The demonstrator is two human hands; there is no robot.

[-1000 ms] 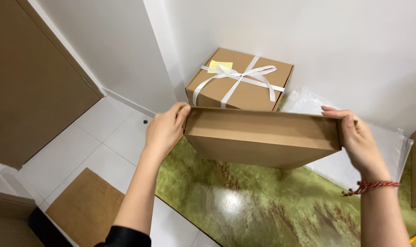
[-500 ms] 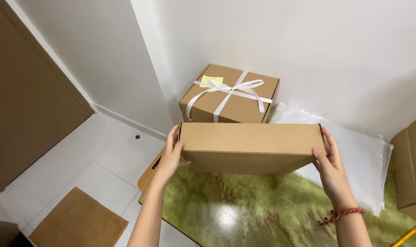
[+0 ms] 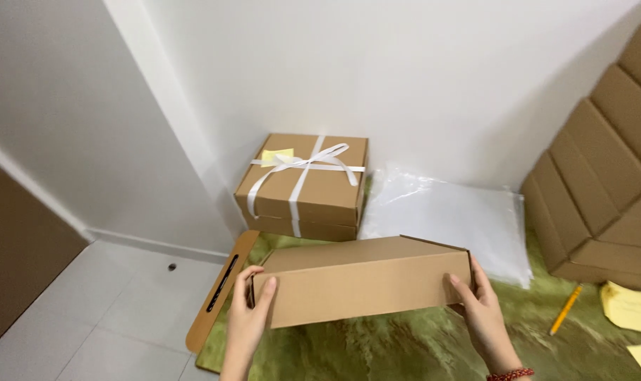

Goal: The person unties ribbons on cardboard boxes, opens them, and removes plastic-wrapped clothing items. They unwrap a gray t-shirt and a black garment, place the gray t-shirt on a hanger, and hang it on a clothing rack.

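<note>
Marble in green and brown makes up the surface (image 3: 405,346), which sits in a corner where two white walls (image 3: 440,85) meet. At 9 o'clock the floor (image 3: 109,317) has pale tiles, and a flat piece of cardboard (image 3: 218,296) with a slot leans off the surface's edge there. At 12 o'clock a brown box tied with a white ribbon (image 3: 305,185) stands against the wall. Beside it, at 1 o'clock, lies a stack of clear plastic bags (image 3: 451,215). At 3 o'clock more brown boxes (image 3: 606,190) are piled up, with a yellow pencil (image 3: 566,309) and yellow notes (image 3: 629,309) near them. In the middle is a plain brown box (image 3: 363,281), held just above the surface. The left hand (image 3: 250,321) grips its left end and the right hand (image 3: 484,310) grips its right end.
</note>
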